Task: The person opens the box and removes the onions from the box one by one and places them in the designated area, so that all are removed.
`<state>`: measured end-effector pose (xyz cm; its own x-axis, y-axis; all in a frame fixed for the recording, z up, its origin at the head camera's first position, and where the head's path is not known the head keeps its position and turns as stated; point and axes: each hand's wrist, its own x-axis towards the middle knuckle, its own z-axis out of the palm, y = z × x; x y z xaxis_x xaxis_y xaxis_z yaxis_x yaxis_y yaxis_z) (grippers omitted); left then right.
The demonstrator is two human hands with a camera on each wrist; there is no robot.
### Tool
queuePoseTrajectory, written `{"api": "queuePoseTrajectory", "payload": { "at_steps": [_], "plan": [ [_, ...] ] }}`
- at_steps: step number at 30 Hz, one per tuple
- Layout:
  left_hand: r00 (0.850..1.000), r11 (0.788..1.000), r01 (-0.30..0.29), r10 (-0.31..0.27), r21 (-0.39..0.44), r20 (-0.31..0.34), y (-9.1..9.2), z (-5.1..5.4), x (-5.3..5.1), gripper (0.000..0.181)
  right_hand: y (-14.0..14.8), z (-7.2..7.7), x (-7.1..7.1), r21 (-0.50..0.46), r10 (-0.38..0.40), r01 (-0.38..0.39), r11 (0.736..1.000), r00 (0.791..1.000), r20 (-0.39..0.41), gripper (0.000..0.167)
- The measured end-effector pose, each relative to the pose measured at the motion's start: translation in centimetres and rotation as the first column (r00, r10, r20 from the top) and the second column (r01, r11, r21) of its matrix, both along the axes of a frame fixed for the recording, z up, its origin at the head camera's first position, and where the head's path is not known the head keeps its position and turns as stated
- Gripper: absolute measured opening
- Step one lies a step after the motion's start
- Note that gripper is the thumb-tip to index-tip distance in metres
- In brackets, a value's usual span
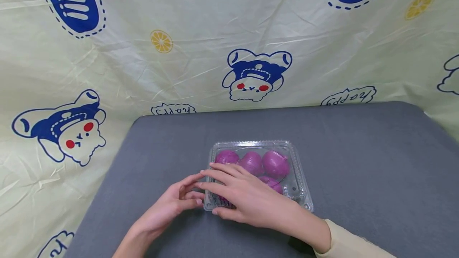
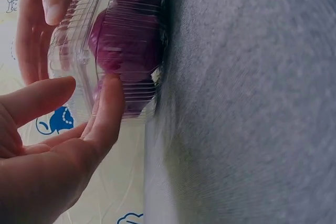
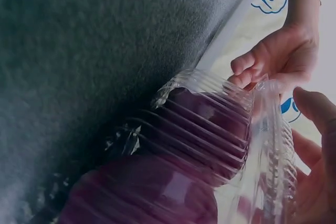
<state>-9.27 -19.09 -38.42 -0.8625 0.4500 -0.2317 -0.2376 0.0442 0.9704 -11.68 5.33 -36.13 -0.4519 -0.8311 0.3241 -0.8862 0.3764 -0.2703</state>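
Observation:
A clear plastic clamshell box (image 1: 301, 178) sits on the grey table, its lid over several purple-red onions (image 1: 275, 165). Across the front left of the lid lies my right hand (image 1: 247, 196), its fingers extended toward the left edge and the thumb low at the front. My left hand (image 1: 172, 204) is at the box's left side, fingers loosely bent and fingertips at the wall. The left wrist view shows the left forefinger (image 2: 107, 108) against the ribbed side. In the right wrist view, the right thumb (image 3: 312, 106) stands near the rim, apart from it.
The grey cloth-covered table (image 1: 358, 162) extends on both sides of the box and behind it. A pale printed sheet (image 1: 201, 19) with cartoon figures hangs behind the table and along its left side.

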Motion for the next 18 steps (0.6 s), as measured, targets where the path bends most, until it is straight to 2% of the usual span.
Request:
{"api": "queuePoseTrajectory", "payload": {
  "at_steps": [4,10,13,18],
  "plan": [
    [0.999,0.998,0.027,-0.028,0.054,0.017,0.1,-0.2,0.0,0.069,-0.4,0.0,-0.4,0.029,0.006,-0.006,1.000,1.000,0.016,0.061],
    [0.998,0.993,0.008,-0.015,0.114,0.061,0.2,-0.3,-0.2,0.072,-0.6,0.0,-0.9,0.085,-0.011,0.002,0.996,0.994,0.105,0.067],
    [0.998,0.993,0.006,-0.013,0.116,0.055,0.3,-0.3,-0.2,0.073,-0.8,0.0,-1.1,0.092,-0.011,-0.002,0.996,0.989,0.145,0.066],
    [0.999,0.993,0.028,-0.032,0.114,0.036,0.4,-0.3,-0.1,0.078,-1.4,-0.2,-1.5,0.085,0.021,-0.029,0.996,0.996,0.092,0.054]
  ]
}}
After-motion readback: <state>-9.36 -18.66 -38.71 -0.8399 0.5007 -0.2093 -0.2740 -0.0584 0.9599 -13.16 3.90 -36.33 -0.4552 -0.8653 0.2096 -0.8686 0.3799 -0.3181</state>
